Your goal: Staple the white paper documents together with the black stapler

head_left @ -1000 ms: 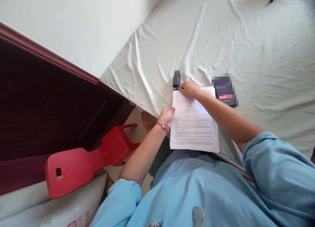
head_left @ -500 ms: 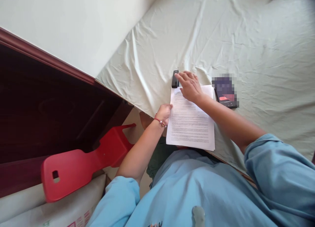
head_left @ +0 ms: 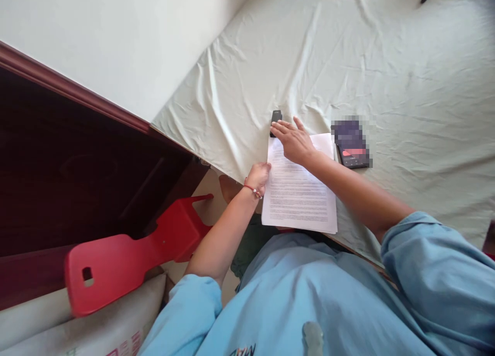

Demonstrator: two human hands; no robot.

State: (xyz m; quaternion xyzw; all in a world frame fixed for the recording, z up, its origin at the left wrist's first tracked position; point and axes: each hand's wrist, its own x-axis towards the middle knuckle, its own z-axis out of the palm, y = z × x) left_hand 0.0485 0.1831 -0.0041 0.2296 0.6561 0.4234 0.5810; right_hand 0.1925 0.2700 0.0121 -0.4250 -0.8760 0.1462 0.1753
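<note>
Two hands logged at one set of printed sheets (head_left: 299, 201), laid flat near the edge of a pale, creased bed sheet (head_left: 386, 78), close to the body. Found the left hand (head_left: 260, 174), red bead bracelet (head_left: 253, 191) at the wrist, curled against the sheets' left edge; could not tell whether the fingers closed under the paper. Found the right hand (head_left: 294, 139) palm down over the top left corner, fingers straight and slightly spread, tips reaching onto a black stapler (head_left: 275, 118). Noted the stapler lying on the bed just beyond that corner, touched or nearly so, not gripped, not lifted.

Judged progress as early: sheets gathered and squared, held steady at the edge; stapler at hand but not taken up, paper not between its parts. Could not make out any staple in the corner, hidden by the hand.

Marked a phone (head_left: 350, 150) beside the sheets' top right corner, and a red plastic stool (head_left: 127, 253) tipped on the floor to the left.
</note>
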